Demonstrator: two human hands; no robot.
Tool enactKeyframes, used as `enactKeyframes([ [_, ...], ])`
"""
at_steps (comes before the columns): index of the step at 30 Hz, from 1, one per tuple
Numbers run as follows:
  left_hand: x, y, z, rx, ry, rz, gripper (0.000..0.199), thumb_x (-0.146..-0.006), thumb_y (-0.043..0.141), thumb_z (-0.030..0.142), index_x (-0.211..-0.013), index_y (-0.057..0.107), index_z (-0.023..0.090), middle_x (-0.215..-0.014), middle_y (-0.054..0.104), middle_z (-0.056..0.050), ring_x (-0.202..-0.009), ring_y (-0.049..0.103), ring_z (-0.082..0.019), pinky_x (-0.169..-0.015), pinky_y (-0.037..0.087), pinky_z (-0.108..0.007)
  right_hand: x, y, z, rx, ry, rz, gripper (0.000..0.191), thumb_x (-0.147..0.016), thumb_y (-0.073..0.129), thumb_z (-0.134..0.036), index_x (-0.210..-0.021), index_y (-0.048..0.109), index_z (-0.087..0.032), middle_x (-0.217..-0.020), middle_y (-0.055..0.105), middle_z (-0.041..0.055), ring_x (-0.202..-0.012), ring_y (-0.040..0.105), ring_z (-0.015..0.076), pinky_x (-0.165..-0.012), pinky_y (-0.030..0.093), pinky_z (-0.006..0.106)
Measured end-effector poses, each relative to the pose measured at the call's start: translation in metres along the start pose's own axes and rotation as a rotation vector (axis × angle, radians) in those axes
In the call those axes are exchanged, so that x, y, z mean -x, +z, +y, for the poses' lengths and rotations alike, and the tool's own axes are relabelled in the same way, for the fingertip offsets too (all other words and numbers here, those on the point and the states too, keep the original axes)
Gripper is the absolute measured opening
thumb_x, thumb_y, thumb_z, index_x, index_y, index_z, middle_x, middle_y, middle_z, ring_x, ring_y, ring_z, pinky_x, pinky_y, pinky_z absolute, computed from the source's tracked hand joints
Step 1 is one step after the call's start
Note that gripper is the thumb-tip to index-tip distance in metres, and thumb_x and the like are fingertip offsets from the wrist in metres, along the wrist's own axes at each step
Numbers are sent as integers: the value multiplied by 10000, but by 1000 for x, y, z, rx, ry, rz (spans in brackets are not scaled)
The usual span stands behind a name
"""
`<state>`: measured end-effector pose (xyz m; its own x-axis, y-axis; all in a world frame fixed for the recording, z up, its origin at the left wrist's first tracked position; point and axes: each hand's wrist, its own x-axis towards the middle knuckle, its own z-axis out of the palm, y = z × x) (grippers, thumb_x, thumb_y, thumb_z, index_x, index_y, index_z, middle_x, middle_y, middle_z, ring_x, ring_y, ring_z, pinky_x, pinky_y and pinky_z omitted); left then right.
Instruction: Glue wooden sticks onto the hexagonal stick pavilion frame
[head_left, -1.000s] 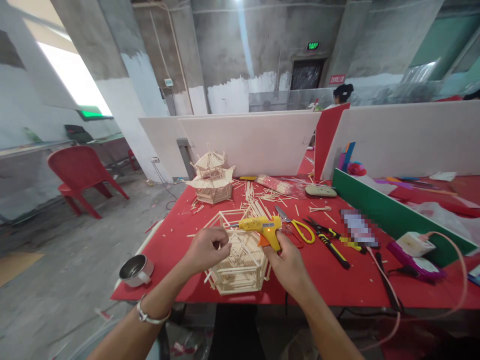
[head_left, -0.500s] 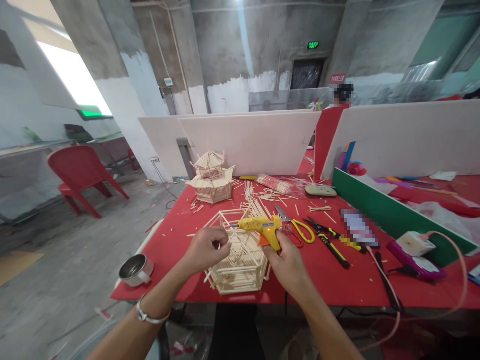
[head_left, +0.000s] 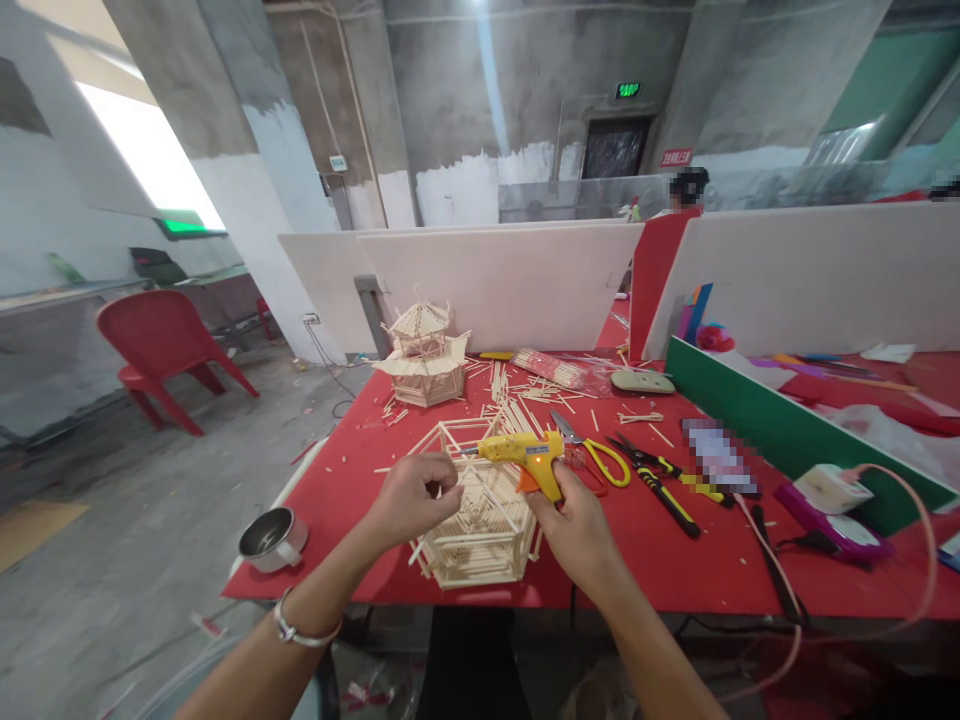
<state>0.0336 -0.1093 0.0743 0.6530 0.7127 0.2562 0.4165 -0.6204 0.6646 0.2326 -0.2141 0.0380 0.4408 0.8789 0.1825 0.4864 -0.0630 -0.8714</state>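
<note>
My right hand (head_left: 574,525) is wrapped round the handle of a yellow glue gun (head_left: 517,450), whose nozzle points left. Close to the nozzle, my left hand (head_left: 416,500) has its fingers curled together; whatever they pinch is too small to make out. Below both hands a hexagonal frame of pale wooden sticks (head_left: 480,560) rests near the front edge of the red table (head_left: 360,570). My left hand overlaps its left side.
A stick pagoda (head_left: 424,375) stands at the back left, a metal cup (head_left: 271,538) at the front left. Loose sticks (head_left: 517,415), scissors (head_left: 607,462), pliers (head_left: 664,500) and a phone (head_left: 718,455) lie rightward. A green board (head_left: 795,430) borders the right side.
</note>
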Motion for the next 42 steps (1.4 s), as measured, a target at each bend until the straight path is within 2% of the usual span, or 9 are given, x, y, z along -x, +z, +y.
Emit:
enactKeyframes([
  [8, 0, 0, 0, -11, 5, 6, 273, -728, 560, 187, -514, 391, 171, -581, 474, 19, -539, 399, -77, -509, 303, -205, 0, 1, 1, -3, -12, 24, 386, -775, 511, -387, -1060, 633, -157, -872, 681, 72, -722, 581, 208, -625, 436, 299],
  [21, 0, 0, -2, -6, 16, 1, 275, -729, 561, 176, -521, 380, 173, -591, 472, 21, -541, 408, -77, -514, 301, -212, 0, -1, -1, -36, 21, -46, 425, -798, 488, -405, -1106, 597, -134, -990, 661, 112, -787, 578, 224, -697, 435, 325],
  [35, 1, 0, -2, -16, 3, 11, 302, -748, 574, 193, -515, 382, 166, -588, 463, 25, -534, 405, -72, -509, 290, -212, -1, 1, 1, -9, 12, 5, 427, -785, 506, -403, -1096, 624, -135, -933, 674, 102, -769, 586, 225, -652, 433, 312],
  [42, 0, 0, -3, -8, 12, 11, 304, -749, 570, 183, -516, 376, 168, -590, 465, 25, -537, 411, -73, -513, 296, -214, -1, 1, 2, -18, 7, 3, 426, -785, 501, -410, -1090, 619, -138, -953, 673, 104, -788, 592, 229, -681, 442, 322],
])
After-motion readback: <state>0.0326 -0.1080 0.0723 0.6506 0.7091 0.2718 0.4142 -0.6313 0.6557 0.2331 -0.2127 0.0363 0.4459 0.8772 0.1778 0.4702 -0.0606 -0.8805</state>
